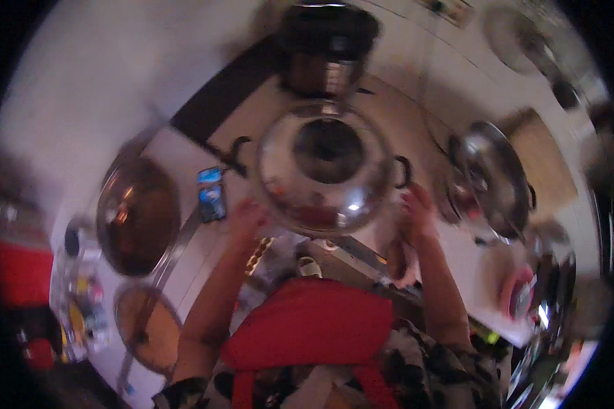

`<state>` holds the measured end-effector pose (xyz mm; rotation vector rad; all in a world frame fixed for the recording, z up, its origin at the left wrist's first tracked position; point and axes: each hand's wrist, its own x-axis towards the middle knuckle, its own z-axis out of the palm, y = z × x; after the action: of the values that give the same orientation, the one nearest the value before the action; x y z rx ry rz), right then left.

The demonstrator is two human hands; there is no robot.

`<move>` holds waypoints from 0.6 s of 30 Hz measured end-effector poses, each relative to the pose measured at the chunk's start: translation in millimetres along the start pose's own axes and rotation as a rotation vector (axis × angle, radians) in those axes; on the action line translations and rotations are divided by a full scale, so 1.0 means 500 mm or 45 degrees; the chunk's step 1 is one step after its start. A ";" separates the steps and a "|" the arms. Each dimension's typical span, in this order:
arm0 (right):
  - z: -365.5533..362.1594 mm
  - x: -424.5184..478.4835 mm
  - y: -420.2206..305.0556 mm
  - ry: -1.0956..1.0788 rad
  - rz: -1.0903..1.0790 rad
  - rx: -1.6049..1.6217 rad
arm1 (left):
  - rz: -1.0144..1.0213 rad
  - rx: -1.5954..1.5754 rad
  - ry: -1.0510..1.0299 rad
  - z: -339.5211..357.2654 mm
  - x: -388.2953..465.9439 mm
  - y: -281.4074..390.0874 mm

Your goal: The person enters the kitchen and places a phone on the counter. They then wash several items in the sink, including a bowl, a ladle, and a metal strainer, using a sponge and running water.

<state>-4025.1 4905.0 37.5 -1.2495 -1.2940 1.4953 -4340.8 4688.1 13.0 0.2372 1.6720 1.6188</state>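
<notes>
A large round steel pan with a shiny domed lid [286,194] stands before me, with a dark round centre on its top. Black loop handles stick out at both sides, one of them the right handle [404,171]. My left hand [246,217] is at the pan's lower left edge, blurred by motion. Close below the right handle is my right hand [418,207], its fingers curled; whether it touches the handle cannot be told. Beneath this hand hangs a brownish, cloth-like thing [398,258], too blurred to name.
Behind the pan stands a black and steel electric cooker [327,51]. A smartphone [211,197], a brown round lid or pan [138,220] and a round board [148,327] lie left. Rightward are a steel wok-like pan [496,179], a tan board [545,158] and a pink container [517,294].
</notes>
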 end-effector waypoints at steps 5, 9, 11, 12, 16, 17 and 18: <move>-0.082 0.009 0.149 0.016 -0.199 -0.646 | 0.163 0.127 -0.259 -0.013 0.030 0.027; -0.087 -0.091 0.171 0.229 -0.232 -1.592 | -0.023 -0.221 -0.060 -0.008 0.006 -0.018; -0.099 -0.138 0.185 0.242 -0.203 -1.669 | -0.049 -0.173 -0.173 -0.023 -0.012 -0.053; -0.105 -0.154 0.194 0.241 -0.229 -1.623 | 0.056 0.081 -0.234 -0.023 -0.032 -0.062; -0.137 -0.181 0.217 0.132 -0.323 -1.543 | 0.060 0.000 -0.311 -0.058 -0.055 -0.130; -0.151 -0.181 0.218 0.071 -0.350 -1.552 | 0.084 -0.033 -0.331 -0.084 -0.041 -0.164; -0.175 -0.180 0.231 0.096 -0.468 -1.534 | 0.111 -0.069 -0.337 -0.109 -0.038 -0.184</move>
<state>-3915.7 4817.1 -59.9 -1.5746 -2.3271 0.2970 -4327.9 4619.1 -69.9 0.4810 1.4319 1.6165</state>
